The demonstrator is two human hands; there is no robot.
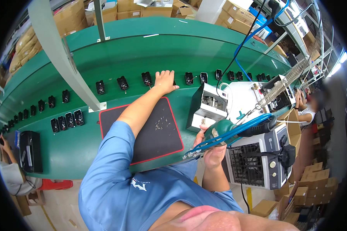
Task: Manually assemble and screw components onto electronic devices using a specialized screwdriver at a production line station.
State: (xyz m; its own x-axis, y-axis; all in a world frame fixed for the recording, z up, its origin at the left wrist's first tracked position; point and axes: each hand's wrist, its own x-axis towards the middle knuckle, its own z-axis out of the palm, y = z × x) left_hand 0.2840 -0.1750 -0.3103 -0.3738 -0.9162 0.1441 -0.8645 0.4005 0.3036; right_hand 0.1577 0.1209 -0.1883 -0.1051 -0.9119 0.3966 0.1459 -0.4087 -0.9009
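My left hand (165,82) reaches forward onto the green belt, fingers and thumb around a black plastic housing (174,82) that is mostly hidden beneath it. Similar small open housings, such as one just left of the hand (146,78) and one to its right (189,78), lie in a row along the belt. My right hand (211,152) is closed around a green power screwdriver (221,130) with blue hoses along it. Its metal tip points toward the lower left, over the bench edge. Small loose pieces, apparently screws (162,123), are scattered on a black mat with a red border (142,134).
A metal-and-white feeder box (208,106) stands right of the mat, with a coil spring (279,90) above. Several housings (68,120) sit left of the mat near a grey post (61,54). An air cooler (258,161) is at right. Other people work at both ends.
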